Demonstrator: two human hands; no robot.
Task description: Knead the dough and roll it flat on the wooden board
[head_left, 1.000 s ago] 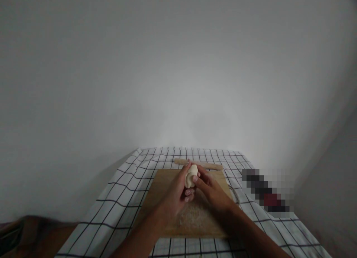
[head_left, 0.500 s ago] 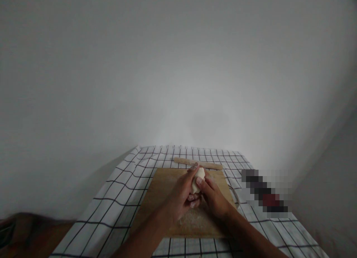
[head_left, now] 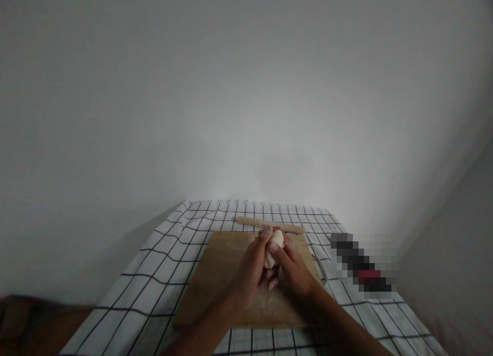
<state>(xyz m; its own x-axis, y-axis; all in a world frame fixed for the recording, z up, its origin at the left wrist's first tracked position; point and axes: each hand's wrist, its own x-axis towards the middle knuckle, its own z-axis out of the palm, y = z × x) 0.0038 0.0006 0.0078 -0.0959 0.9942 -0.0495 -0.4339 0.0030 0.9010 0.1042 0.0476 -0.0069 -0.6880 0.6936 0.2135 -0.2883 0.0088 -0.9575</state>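
Observation:
A pale lump of dough (head_left: 273,250) is cupped between my two hands above a wooden board (head_left: 210,274). My left hand (head_left: 254,261) wraps it from the left, its floury thumb along the top and its fingers curled beneath. From the other side my right hand (head_left: 293,263) closes round the dough, with the thumb pressed on its near face. The lower part of the lump and some fingertips are hidden by the hands. Flour dusts the board below them.
Behind the board a rolling pin (head_left: 246,221) lies on the white checked tablecloth (head_left: 154,266). A loop of cord or handle (head_left: 320,268) shows at the board's right edge. Further right is a pixelated dark and red object (head_left: 365,266). A grey wall rises behind the table.
Both hands still hold the dough, with fingers slightly shifted; the left fingers under it have moved. The whole view has slid a little, so the table appears slightly further left.

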